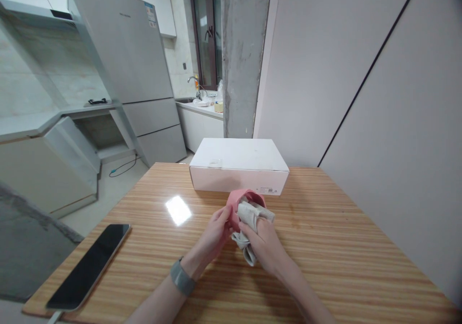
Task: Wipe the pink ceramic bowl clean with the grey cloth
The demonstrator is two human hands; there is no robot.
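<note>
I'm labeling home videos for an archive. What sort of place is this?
Most likely a home kitchen: a tall refrigerator, a faucet at the sink, and what looks like a range hood on the left.

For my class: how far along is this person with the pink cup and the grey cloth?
Done: part of the cloth already sits in the mouth of the pink cup. In hand: the left hand grips the cup while the right hand holds the cloth against it. Left, it seems: the cloth's lower end hangs outside.
</note>
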